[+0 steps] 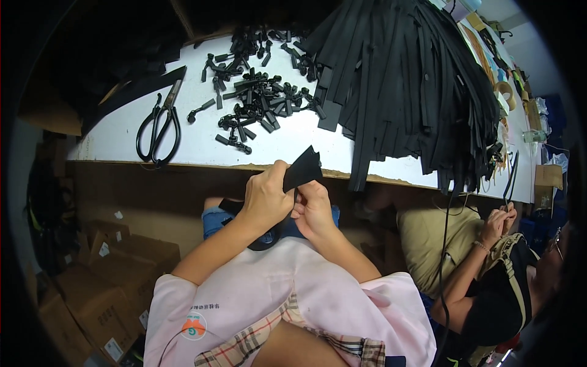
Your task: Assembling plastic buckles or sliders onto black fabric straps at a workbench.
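My left hand point(266, 197) is closed around a black zipper strip point(302, 170), whose end sticks up near the table's front edge. Just right of it and slightly lower, my right hand point(313, 210) pinches at the same strip with curled fingers; the exact spot between the fingertips is hidden. More of the black strip hangs down over my lap. Beyond my hands, many black zipper sliders with long pulls point(263, 98) lie scattered on the white table point(202, 140). A thick bundle of black zipper strips point(391, 92) drapes over the table's edge at the right.
Black-handled scissors point(159, 131) lie at the table's left, beside dark fabric point(134, 88). Cardboard boxes point(104, 281) stand on the floor at left. A co-worker point(483, 275) sits at the right, hands near the table. A black cord point(445, 263) hangs between us.
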Available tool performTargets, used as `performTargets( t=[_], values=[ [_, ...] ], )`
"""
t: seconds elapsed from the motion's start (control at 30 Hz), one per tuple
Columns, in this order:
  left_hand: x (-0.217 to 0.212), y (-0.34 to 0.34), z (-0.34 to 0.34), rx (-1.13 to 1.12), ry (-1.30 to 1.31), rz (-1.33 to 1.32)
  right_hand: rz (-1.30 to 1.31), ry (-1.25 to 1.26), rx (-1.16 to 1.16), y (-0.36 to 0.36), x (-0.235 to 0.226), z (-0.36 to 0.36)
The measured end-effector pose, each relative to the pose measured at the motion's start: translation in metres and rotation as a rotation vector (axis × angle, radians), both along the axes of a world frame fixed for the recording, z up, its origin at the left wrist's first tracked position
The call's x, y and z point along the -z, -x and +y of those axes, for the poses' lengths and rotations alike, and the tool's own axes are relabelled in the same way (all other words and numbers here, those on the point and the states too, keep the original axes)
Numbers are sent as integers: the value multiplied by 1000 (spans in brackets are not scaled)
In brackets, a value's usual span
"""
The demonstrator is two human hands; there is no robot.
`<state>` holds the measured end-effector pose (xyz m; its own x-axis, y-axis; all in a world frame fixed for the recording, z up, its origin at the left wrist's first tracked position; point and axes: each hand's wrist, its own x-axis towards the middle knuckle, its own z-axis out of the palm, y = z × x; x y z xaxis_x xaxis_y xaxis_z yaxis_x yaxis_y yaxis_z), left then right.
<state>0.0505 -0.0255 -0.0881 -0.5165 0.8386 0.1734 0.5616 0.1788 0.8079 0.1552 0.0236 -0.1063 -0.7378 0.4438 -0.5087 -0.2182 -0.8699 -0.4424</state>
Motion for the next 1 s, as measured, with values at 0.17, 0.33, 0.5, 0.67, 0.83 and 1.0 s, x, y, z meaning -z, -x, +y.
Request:
performTargets(
  t=[0.17, 0.33, 0.5, 0.67, 0.83, 1.0],
  values=[
    [-17, 7, -12, 74, -15, -597, -153, -613, 201, -2, -28, -3],
    [-39, -1, -24, 50, -180, -783, -42, -535, -343, -11, -71, 28],
    [-45, 14, -23, -15, -164, -1078, 103, -925, -645, -22, -64, 8],
    [-44, 16, -30, 348, 65, -1556, 120, -1311, 155, -13, -58, 33],
    [-40, 8, -37, 292, 157, -1649, -191, -2013, -28, 4, -70, 23],
    [-38, 12, -40, 308, 138, -1639, -188, -1963, 127, 3, -58, 11]
  ],
)
